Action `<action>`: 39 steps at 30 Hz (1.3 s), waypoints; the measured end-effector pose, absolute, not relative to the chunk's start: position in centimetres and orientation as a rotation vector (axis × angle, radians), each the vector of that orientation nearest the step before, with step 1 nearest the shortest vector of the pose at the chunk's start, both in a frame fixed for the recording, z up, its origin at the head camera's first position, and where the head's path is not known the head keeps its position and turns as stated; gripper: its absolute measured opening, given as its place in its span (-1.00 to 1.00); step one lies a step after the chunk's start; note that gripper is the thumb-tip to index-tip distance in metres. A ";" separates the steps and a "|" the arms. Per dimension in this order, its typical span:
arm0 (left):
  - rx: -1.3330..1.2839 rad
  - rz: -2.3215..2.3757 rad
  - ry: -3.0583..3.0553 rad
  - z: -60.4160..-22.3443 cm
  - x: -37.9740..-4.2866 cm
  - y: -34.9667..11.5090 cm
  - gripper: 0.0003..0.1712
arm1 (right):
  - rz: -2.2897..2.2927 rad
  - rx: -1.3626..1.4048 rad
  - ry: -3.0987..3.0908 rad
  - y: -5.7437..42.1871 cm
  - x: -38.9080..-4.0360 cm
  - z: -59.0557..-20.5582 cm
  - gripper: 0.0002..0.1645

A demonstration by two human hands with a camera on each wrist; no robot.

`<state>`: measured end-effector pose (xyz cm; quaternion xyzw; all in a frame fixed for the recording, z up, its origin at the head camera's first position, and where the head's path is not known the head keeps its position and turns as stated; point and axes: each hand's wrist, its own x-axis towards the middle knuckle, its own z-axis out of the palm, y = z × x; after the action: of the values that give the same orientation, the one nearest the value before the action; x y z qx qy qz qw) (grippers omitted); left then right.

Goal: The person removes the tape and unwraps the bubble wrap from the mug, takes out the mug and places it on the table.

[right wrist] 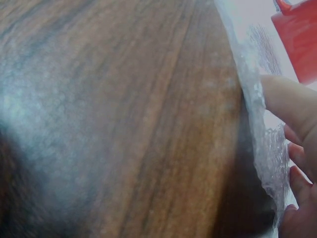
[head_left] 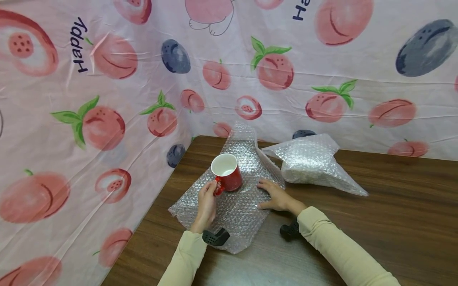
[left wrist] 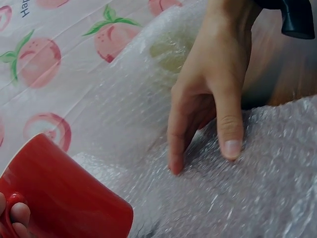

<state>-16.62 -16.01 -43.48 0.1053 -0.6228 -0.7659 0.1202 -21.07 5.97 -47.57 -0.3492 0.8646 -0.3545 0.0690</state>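
By its handle, my left hand (head_left: 206, 202) grips a red mug (head_left: 233, 178) with a white inside. The mug is upright, over a sheet of bubble wrap (head_left: 237, 214) spread on the table. My right hand (head_left: 277, 196) touches the sheet's right part, thumb and fingers apart and pointing down in the left wrist view. That view also shows the mug (left wrist: 74, 193) at lower left and the right hand (left wrist: 213, 94) above the wrap. From the right wrist, the thumb and fingers (right wrist: 292, 104) appear at the wrap's edge (right wrist: 257, 134).
A bubble-wrapped bundle (head_left: 307, 165) lies right of the sheet, toward the back of the brown wooden table (head_left: 400, 206). Fruit-printed cloth (head_left: 222, 99) hangs behind and along the left side. A black device is worn at each wrist.
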 end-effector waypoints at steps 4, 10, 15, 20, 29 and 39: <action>0.323 -2.221 -1.802 -43.2 -16.8 -16.6 -0.75 | -1.061 -1.052 2.600 6.0 -21.1 -47.7 -0.21; 0.339 -2.187 -1.745 -42.9 -17.3 -17.7 -0.73 | -1.059 -1.039 2.592 6.0 -21.1 -47.7 -0.21; 0.407 -2.140 -1.690 -42.7 -17.8 -18.4 -0.73 | -1.061 -1.046 2.596 6.0 -21.2 -47.7 -0.21; 0.453 -2.103 -1.631 -42.9 -18.3 -19.0 -0.73 | -1.069 -1.046 2.592 6.0 -21.2 -47.7 -0.21; 0.466 -2.063 -1.631 -42.9 -18.8 -20.4 -0.72 | -1.055 -1.028 2.587 5.9 -21.1 -47.4 -0.22; 0.513 -2.011 -1.608 -42.7 -19.4 -21.8 -0.71 | -1.058 -1.017 2.587 5.9 -21.1 -47.5 -0.22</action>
<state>-19.45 -21.83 -42.73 0.1890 -0.5923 -0.7405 0.2552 -21.05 5.92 -47.49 -0.3409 0.8666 -0.3546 0.0836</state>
